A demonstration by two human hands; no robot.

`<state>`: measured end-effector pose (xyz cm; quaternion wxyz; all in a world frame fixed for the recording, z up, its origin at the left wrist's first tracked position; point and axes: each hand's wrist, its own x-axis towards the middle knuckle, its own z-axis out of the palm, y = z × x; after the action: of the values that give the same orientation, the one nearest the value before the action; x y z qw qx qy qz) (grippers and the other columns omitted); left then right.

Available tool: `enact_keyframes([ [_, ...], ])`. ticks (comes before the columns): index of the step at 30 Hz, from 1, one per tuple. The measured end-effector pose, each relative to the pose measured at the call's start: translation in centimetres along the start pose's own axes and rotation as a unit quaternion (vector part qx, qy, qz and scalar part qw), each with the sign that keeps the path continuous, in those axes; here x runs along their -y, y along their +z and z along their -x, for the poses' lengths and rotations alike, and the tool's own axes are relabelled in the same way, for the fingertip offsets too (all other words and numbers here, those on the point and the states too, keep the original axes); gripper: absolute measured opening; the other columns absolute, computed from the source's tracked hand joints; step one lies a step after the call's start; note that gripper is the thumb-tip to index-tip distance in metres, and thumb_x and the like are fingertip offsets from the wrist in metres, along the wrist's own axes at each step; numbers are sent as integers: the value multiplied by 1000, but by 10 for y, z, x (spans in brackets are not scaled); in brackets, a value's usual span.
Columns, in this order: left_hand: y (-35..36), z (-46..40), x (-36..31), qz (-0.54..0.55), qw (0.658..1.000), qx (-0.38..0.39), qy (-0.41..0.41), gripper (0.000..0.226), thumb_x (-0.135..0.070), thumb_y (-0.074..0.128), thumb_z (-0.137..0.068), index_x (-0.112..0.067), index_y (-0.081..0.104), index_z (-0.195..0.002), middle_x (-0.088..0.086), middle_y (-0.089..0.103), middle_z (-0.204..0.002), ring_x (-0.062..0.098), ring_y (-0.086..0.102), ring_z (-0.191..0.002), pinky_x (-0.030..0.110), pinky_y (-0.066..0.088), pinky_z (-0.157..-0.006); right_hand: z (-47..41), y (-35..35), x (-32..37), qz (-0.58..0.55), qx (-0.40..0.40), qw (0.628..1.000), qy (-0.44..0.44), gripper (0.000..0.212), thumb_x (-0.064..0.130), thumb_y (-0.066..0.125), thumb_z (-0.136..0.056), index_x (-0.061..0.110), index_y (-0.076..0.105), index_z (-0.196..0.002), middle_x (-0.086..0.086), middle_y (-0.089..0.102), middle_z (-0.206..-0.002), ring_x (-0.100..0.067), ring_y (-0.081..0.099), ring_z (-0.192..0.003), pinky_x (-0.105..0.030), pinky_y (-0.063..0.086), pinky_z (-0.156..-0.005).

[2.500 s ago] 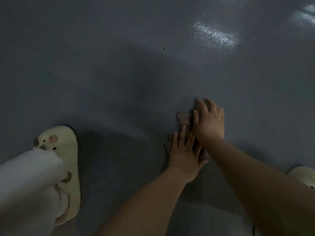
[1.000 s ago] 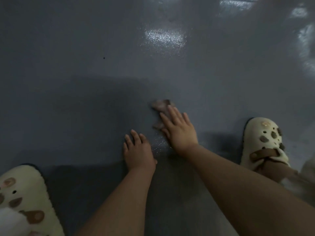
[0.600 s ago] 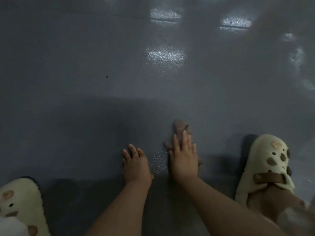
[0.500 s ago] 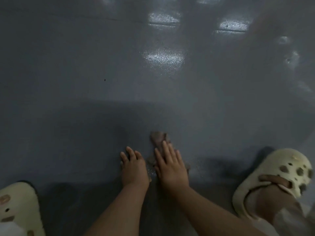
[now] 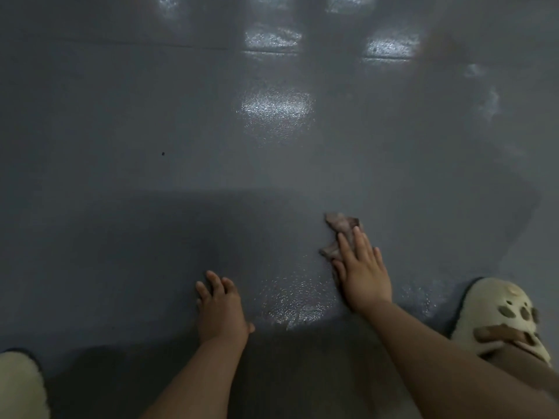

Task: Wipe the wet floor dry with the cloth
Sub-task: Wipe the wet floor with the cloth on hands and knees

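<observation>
Wiping a wet grey floor [image 5: 272, 176] with a cloth [image 5: 340, 229].
The cloth is pressed down by the flat right hand [image 5: 364, 275]; the left hand [image 5: 219, 309] is rested flat alongside.

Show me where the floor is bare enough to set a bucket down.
The widest bare floor lies ahead of both hands, left of the bright reflections. A smaller bare strip runs between the left hand and right hand, though it glistens wet. Tightest is the right side, where the cloth, right hand and slipper cluster.

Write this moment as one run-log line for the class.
task: wipe floor | right hand: flat on cloth | left hand: flat on bare floor | glistening patch: between hands
</observation>
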<state>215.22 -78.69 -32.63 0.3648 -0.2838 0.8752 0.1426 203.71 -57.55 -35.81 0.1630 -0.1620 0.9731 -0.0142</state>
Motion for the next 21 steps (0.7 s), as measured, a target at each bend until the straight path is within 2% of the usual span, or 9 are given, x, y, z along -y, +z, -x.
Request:
enact_keyframes([
  [3, 0, 0, -1, -1, 1000, -4, -1, 99, -34, 69, -84, -6, 2, -150, 21, -15, -155, 41, -5, -143, 41, 11, -117, 1, 1, -9, -26, -1, 996, 88, 56, 42, 25, -101, 26, 7, -152, -5, -8, -159, -19, -4, -147, -35, 2, -117],
  [6, 0, 0, -2, 0, 1000, -4, -5, 99, -33, 69, -84, -5, 2, -150, 22, -16, -155, 42, -6, -143, 42, 11, -117, 8, 7, 3, -61, -2, 985, 160, 56, 38, 24, -102, 23, 6, -152, -7, -10, -159, -21, -8, -147, -38, 1, -117],
  [9, 1, -1, -3, -5, 1000, -2, -8, 98, -33, 70, -83, -6, 3, -150, 22, -16, -155, 43, -5, -143, 43, 11, -117, 20, 16, 29, -69, 13, 981, 181, 56, 37, 23, -102, 20, 4, -152, -12, -12, -158, -26, -8, -146, -40, 0, -117],
  [10, 2, -2, -3, -7, 1000, -2, -10, 98, -34, 70, -83, -6, 4, -150, 22, -15, -155, 43, -5, -143, 43, 12, -117, 27, 20, 38, -63, 7, 984, 168, 55, 35, 25, -102, 18, 11, -152, -14, -6, -158, -29, -1, -147, -41, 3, -117],
  [12, 3, -4, -3, -10, 1000, -5, -11, 98, -35, 71, -83, -5, 5, -150, 23, -15, -155, 44, -4, -143, 43, 13, -117, 41, 28, 56, -47, -38, 992, 111, 52, 33, 32, -94, 14, 41, -142, -16, 21, -153, -34, 28, -140, -42, 17, -115],
  [13, 5, -4, -3, -8, 1000, -8, -11, 98, -35, 71, -83, -5, 6, -150, 22, -14, -155, 44, -4, -143, 44, 13, -117, 46, 31, 64, -45, -31, 996, 72, 53, 35, 34, -89, 15, 51, -136, -15, 31, -148, -34, 38, -135, -41, 18, -114],
  [15, 6, -5, -1, -3, 1000, -16, -10, 97, -35, 71, -82, -5, 8, -149, 21, -14, -155, 43, -4, -143, 43, 13, -118, 53, 33, 74, -23, 1, 1000, 5, 54, 40, 34, -86, 18, 54, -132, -12, 40, -145, -30, 41, -133, -40, 15, -113],
  [17, 7, -6, 0, 2, 1000, -21, -9, 96, -35, 71, -82, -6, 9, -149, 20, -14, -155, 43, -4, -143, 43, 13, -118, 51, 29, 76, -7, 13, 999, -49, 55, 44, 32, -87, 21, 54, -132, -9, 44, -144, -27, 44, -132, -42, 24, -114],
  [21, 10, -8, 1, 10, 1000, -24, -5, 98, -36, 72, -81, -6, 9, -149, 20, -14, -155, 43, -5, -143, 43, 12, -118, 27, 21, 56, 19, 21, 994, -108, 54, 47, 32, -87, 25, 58, -129, -5, 49, -142, -24, 48, -129, -44, 39, -102],
])
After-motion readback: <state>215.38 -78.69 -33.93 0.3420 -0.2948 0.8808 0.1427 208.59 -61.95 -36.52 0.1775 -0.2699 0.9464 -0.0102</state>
